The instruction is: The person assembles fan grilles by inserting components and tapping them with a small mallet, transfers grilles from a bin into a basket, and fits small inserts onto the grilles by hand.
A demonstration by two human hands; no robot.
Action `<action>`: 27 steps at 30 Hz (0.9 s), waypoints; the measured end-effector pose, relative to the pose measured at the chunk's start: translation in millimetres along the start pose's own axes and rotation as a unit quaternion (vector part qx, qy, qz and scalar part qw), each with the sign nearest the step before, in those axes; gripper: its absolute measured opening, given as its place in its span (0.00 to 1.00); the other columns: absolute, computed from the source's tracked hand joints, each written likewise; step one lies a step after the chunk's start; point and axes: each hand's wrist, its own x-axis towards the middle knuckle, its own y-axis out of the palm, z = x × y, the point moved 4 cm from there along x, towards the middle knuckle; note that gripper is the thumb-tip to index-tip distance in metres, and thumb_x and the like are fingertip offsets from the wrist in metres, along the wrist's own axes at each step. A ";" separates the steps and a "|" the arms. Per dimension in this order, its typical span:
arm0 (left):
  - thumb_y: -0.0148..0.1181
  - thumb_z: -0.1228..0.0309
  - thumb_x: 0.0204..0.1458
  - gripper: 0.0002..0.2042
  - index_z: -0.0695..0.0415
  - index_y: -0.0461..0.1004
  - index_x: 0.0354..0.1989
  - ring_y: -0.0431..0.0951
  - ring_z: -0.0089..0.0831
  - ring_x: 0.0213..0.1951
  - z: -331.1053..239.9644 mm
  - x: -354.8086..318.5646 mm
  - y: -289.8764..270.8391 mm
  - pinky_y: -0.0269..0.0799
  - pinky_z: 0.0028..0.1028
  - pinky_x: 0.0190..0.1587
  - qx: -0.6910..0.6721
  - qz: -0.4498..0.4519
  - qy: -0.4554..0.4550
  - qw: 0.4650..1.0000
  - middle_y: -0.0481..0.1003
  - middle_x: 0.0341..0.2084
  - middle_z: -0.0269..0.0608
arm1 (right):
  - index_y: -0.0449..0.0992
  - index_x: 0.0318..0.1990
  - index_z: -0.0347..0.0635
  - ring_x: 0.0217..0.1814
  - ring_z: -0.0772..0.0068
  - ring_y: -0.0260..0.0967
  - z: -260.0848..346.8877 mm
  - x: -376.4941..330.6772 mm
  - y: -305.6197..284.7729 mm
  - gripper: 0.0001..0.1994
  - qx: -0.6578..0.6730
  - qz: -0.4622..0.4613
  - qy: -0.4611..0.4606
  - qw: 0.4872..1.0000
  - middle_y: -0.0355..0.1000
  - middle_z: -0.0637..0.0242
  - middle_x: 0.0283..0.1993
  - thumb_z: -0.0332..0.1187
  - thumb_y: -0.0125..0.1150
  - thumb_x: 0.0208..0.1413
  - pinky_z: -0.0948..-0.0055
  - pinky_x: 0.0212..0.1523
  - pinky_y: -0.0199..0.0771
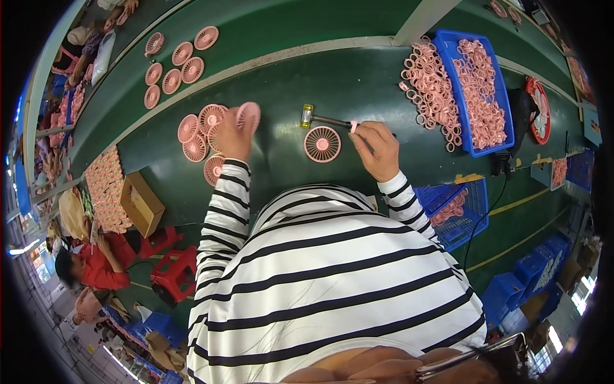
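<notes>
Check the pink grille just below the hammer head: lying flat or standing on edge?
Lying flat. The pink grille shows its whole round, spoked face to the downward-looking camera, against the green bench.

Even light glazes the green tabletop point(281, 168) — the left hand point(231, 137) blurs slightly, outer edges bow into black.

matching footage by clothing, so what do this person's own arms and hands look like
Both the left sleeve and right sleeve are long, white, ringed with narrow black stripes and reach about to the wrist, matching the striped top. The left hand and right hand wear no gloves; the left is slightly blurred.
</notes>
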 end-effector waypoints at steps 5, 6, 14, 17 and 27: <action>0.57 0.64 0.58 0.12 0.61 0.67 0.34 0.65 0.18 0.29 -48.5 -26.6 -1.9 0.64 0.20 0.32 -0.357 0.090 -0.162 0.916 0.67 0.26 0.31 | 0.78 0.33 0.41 0.34 0.63 0.72 45.9 15.0 19.2 0.07 0.037 0.023 -0.081 0.996 0.73 0.66 0.35 0.27 0.67 0.44 0.69 0.34 0.73; 0.56 0.65 0.60 0.12 0.61 0.66 0.34 0.63 0.18 0.28 -62.9 -30.9 -5.7 0.64 0.20 0.32 -0.404 0.103 -0.172 0.892 0.65 0.25 0.30 | 0.78 0.32 0.42 0.35 0.63 0.72 55.0 17.7 21.9 0.07 0.042 0.031 -0.091 0.994 0.73 0.67 0.34 0.28 0.68 0.43 0.69 0.34 0.74; 0.43 0.65 0.65 0.11 0.62 0.64 0.45 0.67 0.21 0.34 -121.3 -44.5 -35.1 0.67 0.21 0.38 -0.442 0.173 -0.122 0.872 0.68 0.35 0.36 | 0.75 0.31 0.40 0.31 0.61 0.70 78.0 29.8 44.6 0.08 0.028 0.037 -0.093 0.995 0.72 0.64 0.33 0.26 0.67 0.42 0.68 0.30 0.71; 0.45 0.73 0.60 0.09 0.63 0.62 0.46 0.69 0.23 0.34 -127.9 -49.8 -34.2 0.73 0.25 0.35 -0.468 0.174 -0.109 0.860 0.67 0.35 0.40 | 0.74 0.33 0.41 0.32 0.58 0.68 77.5 28.6 48.8 0.06 0.002 0.069 -0.051 0.996 0.71 0.62 0.32 0.27 0.63 0.46 0.64 0.32 0.70; 0.46 0.72 0.58 0.16 0.61 0.63 0.54 0.73 0.26 0.46 -122.1 -52.0 -28.0 0.70 0.25 0.48 -0.568 0.285 -0.258 0.728 0.71 0.45 0.40 | 0.78 0.40 0.45 0.56 0.59 0.64 63.4 18.6 41.2 0.10 0.023 0.059 -0.048 0.997 0.74 0.70 0.47 0.35 0.64 0.49 0.60 0.54 0.63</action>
